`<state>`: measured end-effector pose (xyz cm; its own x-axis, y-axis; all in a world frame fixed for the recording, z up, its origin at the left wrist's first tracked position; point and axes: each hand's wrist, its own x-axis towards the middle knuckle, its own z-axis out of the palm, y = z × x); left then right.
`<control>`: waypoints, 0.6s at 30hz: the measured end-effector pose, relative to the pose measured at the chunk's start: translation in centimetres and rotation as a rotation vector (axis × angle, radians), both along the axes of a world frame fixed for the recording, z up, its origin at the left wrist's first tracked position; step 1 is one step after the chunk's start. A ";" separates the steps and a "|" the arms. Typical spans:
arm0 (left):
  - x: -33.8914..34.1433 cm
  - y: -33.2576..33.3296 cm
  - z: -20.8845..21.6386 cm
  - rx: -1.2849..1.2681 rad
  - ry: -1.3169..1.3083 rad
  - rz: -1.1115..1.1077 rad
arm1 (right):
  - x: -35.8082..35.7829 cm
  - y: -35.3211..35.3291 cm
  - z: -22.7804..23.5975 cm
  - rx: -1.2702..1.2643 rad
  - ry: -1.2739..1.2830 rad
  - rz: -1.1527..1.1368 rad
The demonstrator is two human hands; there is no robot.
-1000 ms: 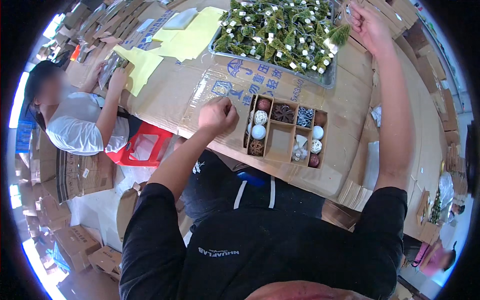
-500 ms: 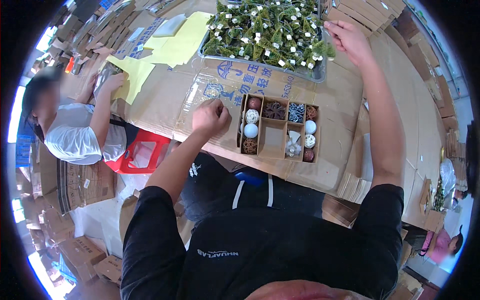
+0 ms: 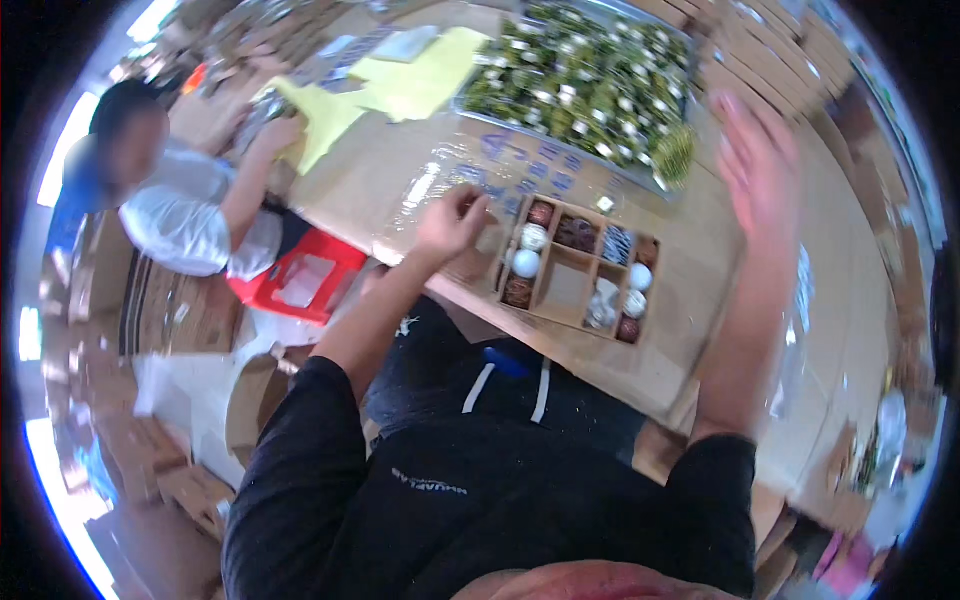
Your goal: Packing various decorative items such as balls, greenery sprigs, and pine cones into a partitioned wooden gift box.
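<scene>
A shallow cardboard box with dividers [image 3: 572,318] lies on the table before me. Red-brown, white and woven balls [image 3: 526,263] fill its side columns; a dark brown ornament [image 3: 576,233], a blue-and-white striped piece [image 3: 618,244] and a whitish ornament [image 3: 601,305] occupy inner cells. One larger cell is bare. My left hand [image 3: 452,226] is loosely curled beside the box's left edge, nothing visible in it. My right hand [image 3: 757,160], blurred, has its fingers stretched out right of a clear tray [image 3: 640,176] of small green trees with white tags. One blurred tree [image 3: 673,155] hangs or lies at the tray's near corner, apart from my fingers.
A small white tag [image 3: 605,204] shows between tray and box. Yellow sheets [image 3: 420,75] lie at the far left. Another person [image 3: 180,205] works left of me beside a red stool [image 3: 300,280]. Stacked flat cardboard [image 3: 765,65] stands at the far right.
My right hand has moved right and nearer, its fingers parting from the tree they held. That tree is now lower, by the tray corner. My left hand has loosened slightly; the whole view has shifted.
</scene>
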<state>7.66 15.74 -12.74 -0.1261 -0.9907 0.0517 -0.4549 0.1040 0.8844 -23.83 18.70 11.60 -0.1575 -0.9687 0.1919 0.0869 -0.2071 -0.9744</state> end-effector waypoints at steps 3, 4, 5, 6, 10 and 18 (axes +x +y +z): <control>-3.7 3.0 5.8 -0.331 0.373 -0.224 | 1.0 6.3 -1.2 0.076 0.091 -0.064; -4.9 4.6 9.6 -0.403 0.387 -0.351 | 1.2 8.4 -1.5 0.088 0.230 -0.025; -6.0 6.8 13.1 -0.362 0.398 -0.429 | 1.8 9.9 -1.7 0.087 0.370 0.020; -6.6 8.3 14.6 -0.567 0.325 -0.448 | 3.4 10.5 -2.4 0.048 0.307 0.156; -9.5 10.7 14.6 -0.445 0.191 -0.607 | 5.4 12.8 -3.5 0.073 0.074 0.289; -12.5 11.0 12.6 -0.556 0.320 -0.643 | 1.7 15.9 -6.4 -0.202 -0.107 -0.015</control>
<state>-4.82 26.70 -0.14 -0.5435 -0.5559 0.6290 0.0975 0.7024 0.7050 -22.13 34.64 5.17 -0.2011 -0.9098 0.3631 0.1836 -0.3991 -0.8983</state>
